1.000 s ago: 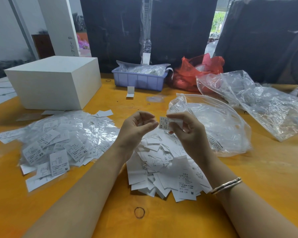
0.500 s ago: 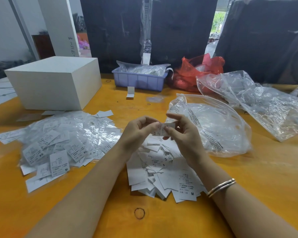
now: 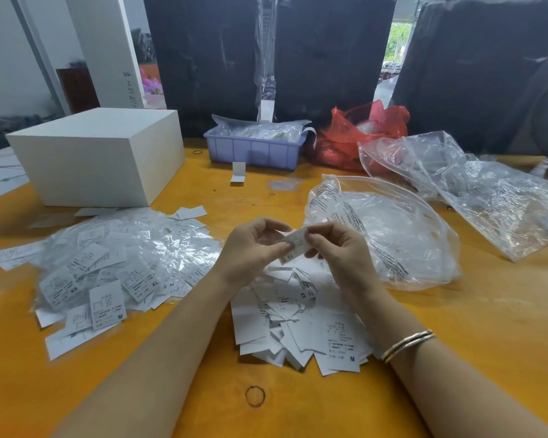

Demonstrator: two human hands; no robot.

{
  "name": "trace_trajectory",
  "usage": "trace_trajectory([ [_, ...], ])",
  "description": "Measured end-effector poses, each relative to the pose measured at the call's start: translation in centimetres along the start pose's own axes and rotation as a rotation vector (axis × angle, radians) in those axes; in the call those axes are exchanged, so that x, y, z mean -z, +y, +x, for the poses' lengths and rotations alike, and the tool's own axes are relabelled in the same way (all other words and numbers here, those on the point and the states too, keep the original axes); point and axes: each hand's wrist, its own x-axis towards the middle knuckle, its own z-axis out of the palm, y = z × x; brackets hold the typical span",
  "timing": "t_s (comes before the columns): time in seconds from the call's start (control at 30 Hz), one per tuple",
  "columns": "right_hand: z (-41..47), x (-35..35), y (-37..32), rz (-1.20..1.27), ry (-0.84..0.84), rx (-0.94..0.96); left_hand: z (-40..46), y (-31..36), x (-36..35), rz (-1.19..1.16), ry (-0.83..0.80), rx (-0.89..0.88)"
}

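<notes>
Both hands meet over the middle of the orange table [image 3: 487,311]. My left hand [image 3: 253,251] and my right hand [image 3: 339,254] each pinch one end of a small white printed label [image 3: 296,245], held tilted between them. Under the hands lies a loose pile of bare white size labels [image 3: 304,327]. A wider pile of labels in clear sleeves [image 3: 114,267] spreads out to the left. A crumpled clear plastic bag with black print [image 3: 393,235] sits just right of my right hand.
A white box [image 3: 98,156] stands at the back left. A lilac plastic bin [image 3: 253,150] with bagged items, a red plastic bag [image 3: 361,134] and more clear bags [image 3: 487,191] line the back. A rubber band [image 3: 255,396] lies near the front edge. Black bundles stand behind the table.
The hands came together: a second ago only my right hand held the label. Now both hands pinch it, slightly lower over the pile.
</notes>
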Motion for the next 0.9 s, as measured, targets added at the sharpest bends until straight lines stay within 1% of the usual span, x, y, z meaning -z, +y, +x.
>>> trace_trajectory([
  [0.1,-0.4,-0.9,0.2,-0.11,-0.038,0.041,-0.2,-0.1,0.1,0.104,-0.022,-0.041],
  [0.2,-0.6,-1.2,0.4,-0.387,-0.055,0.165,-0.2,0.0,0.2,0.145,-0.008,-0.079],
  [0.27,-0.7,-1.1,0.4,-0.487,-0.105,0.213,-0.2,0.0,0.3,0.161,0.019,-0.086],
  [0.37,-0.9,-1.3,0.3,-0.448,-0.136,0.224,-0.2,-0.1,0.4,0.194,0.037,-0.089],
  [0.47,-0.7,-1.1,0.2,-0.385,-0.135,0.174,-0.2,-0.2,0.5,0.203,0.026,-0.091],
  [0.57,-0.4,-0.5,0.2,-0.334,-0.199,0.107,-0.3,-0.1,0.6,0.194,0.01,-0.078],
  [0.63,-0.3,-0.3,0.1,-0.356,-0.241,0.089,-0.3,0.0,0.6,0.195,0.014,-0.073],
  [0.67,-0.1,-0.2,0.1,-0.398,-0.222,0.119,-0.3,0.0,0.6,0.204,0.027,-0.071],
  [0.7,0.0,-0.1,0.0,-0.448,-0.158,0.175,-0.3,0.1,0.7,0.216,0.048,-0.066],
  [0.8,0.8,1.4,-0.3,-0.611,0.2,0.335,-0.1,0.1,1.2,0.278,0.151,-0.06],
  [0.83,1.1,2.3,-0.2,-0.692,0.313,0.347,0.0,0.2,1.4,0.308,0.191,-0.063],
  [0.87,1.4,3.3,0.0,-0.789,0.389,0.32,0.0,0.1,1.6,0.338,0.228,-0.064],
  [0.9,1.7,4.3,0.3,-0.902,0.414,0.25,0.1,0.1,1.8,0.375,0.261,-0.056],
])
